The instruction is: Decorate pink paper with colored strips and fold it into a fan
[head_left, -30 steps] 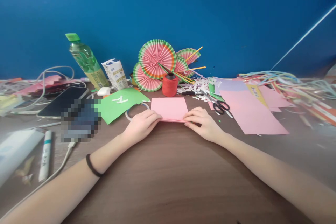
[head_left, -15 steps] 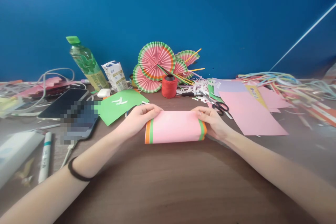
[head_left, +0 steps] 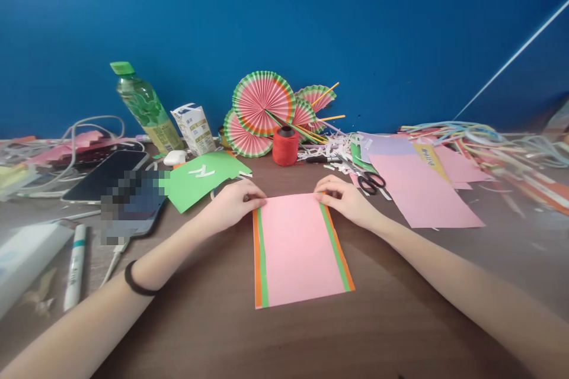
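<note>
A pink paper sheet (head_left: 297, 254) with green and orange strips along both sides lies nearly flat on the brown table (head_left: 213, 337). At its far left corner, my left hand (head_left: 235, 204) pinches the edge between thumb and fingers. My right hand (head_left: 340, 201) grips the far right corner the same way. Just beyond the paper stand a spool of red thread (head_left: 285, 147) and several pleated paper fans (head_left: 263, 102) in pink, green and orange. Black-handled scissors (head_left: 371, 182) lie past my right hand.
Green paper (head_left: 202, 180), phones (head_left: 106, 176), a marker (head_left: 75, 266), a carton (head_left: 194, 130) and a green-capped bottle (head_left: 146, 106) are on the left. Pink paper (head_left: 422, 195) and bundled coloured strips (head_left: 462, 131) lie on the right. White paper scraps (head_left: 333, 148) sit near the blue wall (head_left: 377, 29).
Both hands have lowered the pink sheet, which was raised and seen foreshortened. Now it lies nearly flat, stretched toward me, and the hands are slightly closer together.
</note>
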Demonstrator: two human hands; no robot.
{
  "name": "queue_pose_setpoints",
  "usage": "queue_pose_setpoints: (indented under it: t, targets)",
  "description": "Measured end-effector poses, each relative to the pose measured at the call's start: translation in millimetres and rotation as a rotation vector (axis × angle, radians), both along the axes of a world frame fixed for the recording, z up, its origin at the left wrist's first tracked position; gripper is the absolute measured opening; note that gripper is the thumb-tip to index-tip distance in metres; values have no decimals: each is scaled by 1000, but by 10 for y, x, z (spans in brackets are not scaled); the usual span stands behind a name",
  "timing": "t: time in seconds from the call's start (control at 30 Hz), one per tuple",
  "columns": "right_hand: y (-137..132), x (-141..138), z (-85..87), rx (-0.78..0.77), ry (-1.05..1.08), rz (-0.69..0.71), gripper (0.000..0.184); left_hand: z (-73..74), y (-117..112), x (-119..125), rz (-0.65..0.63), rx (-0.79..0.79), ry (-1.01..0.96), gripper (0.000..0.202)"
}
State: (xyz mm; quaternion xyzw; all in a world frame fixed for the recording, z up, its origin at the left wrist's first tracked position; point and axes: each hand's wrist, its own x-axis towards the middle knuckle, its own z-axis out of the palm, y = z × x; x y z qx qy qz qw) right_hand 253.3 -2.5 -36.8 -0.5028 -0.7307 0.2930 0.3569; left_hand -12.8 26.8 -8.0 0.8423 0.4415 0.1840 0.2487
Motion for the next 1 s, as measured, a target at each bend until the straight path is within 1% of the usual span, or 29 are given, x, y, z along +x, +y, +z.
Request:
queue_pose_setpoints:
  t: [0.1, 0.2, 0.37, 0.5, 0.63, 0.87, 1.0]
  targets:
    - [24, 23, -42, 76, -113, 10, 14, -61, 20, -14, -51, 128, 68, 21]
    - [41, 38, -78, 125, -176, 23, 12, -96, 38, -23, -92, 205, 106, 21]
    - [38, 48, -80, 138, -182, 8, 8, -107, 61, -42, -121, 231, 151, 19]
    - [40, 61, -83, 221, -239, 43, 10, -88, 53, -47, -157, 291, 190, 20]
    - [38, 69, -83, 285, -344, 60, 13, -75, 34, -40, -178, 325, 242, 20]
    - [24, 64, -44, 374, -559, 105, 15, -94, 6, -19, -156, 401, 368, 20]
    - [18, 59, -48, 447, -669, 119, 18, -78, 21, -27, -178, 388, 386, 19]
